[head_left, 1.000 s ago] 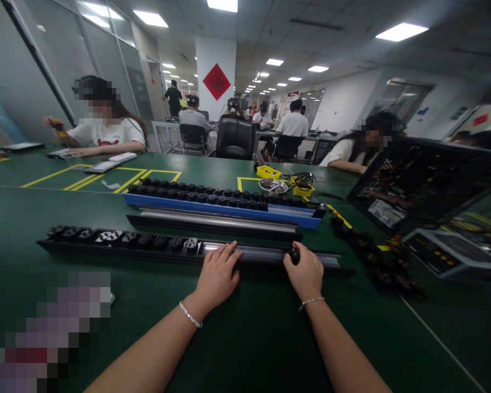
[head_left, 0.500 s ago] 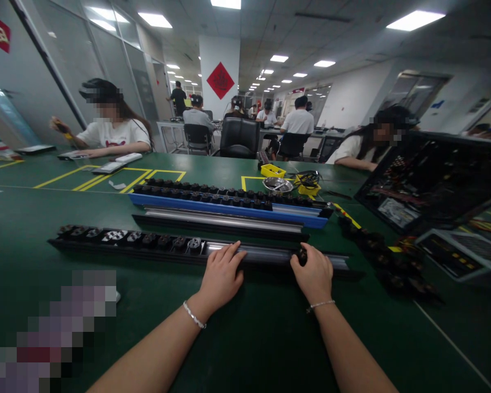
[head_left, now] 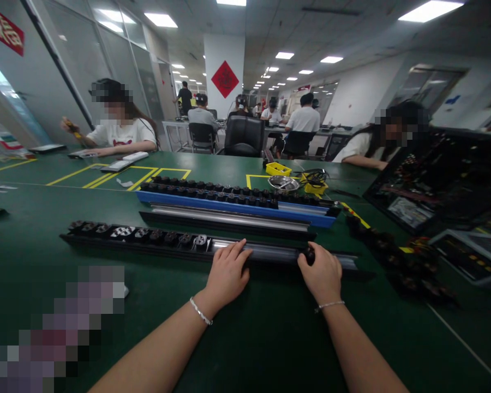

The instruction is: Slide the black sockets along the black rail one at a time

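A long black track (head_left: 257, 251) with a shiny channel lies crosswise on the table before me. Several black socket-like modules (head_left: 171, 238) fill its left part in a row; one is silvery on top. My left hand (head_left: 229, 273) rests on the track's near edge just right of that row, fingers stretched over the channel and holding nothing. Farther right, my right hand (head_left: 321, 270) pinches a small black module (head_left: 310, 255) between thumb and fingers at the channel. My palm and fingers partly hide that module.
Behind lie another bare track (head_left: 229, 217) and a blue track (head_left: 237, 205) with rows of black modules. To the right are loose black modules (head_left: 417, 267), a grey power supply (head_left: 470, 254) and an open computer case (head_left: 437, 180). Yellow trays (head_left: 278, 169) and a metal dish (head_left: 283, 183) stand farther back.
The whole view has shifted slightly to the right. Both hands keep nearly the same places on the track, the right one still pinching the module.
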A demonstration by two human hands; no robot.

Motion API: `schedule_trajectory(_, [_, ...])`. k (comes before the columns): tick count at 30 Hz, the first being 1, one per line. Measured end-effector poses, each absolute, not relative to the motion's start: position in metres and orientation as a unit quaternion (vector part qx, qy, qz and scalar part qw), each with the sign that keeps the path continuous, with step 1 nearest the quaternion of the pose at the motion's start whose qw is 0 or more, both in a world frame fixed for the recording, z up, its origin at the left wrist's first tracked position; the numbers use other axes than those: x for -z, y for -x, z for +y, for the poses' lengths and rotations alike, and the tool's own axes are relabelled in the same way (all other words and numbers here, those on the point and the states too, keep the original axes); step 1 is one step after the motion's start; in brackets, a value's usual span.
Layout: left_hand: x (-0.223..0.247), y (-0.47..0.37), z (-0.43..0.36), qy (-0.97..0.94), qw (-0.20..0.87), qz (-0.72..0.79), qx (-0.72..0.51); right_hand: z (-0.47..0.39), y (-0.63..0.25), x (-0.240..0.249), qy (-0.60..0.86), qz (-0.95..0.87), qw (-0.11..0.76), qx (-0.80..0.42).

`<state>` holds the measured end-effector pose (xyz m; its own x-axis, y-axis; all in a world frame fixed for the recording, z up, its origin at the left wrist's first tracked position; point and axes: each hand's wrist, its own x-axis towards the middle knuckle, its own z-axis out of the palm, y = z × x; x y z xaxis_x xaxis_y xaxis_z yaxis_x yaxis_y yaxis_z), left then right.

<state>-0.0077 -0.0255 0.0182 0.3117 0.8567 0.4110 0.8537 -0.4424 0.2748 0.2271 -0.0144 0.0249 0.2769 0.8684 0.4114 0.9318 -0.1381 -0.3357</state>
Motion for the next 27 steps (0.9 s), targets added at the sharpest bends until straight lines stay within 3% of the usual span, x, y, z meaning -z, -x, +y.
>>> schedule_trajectory(27, [-0.0148,0.0079,-0.0245,-0.808,-0.004,0.527,-0.264,-0.013,-0.2303,-0.0229,0.756,-0.587,0.283,0.066])
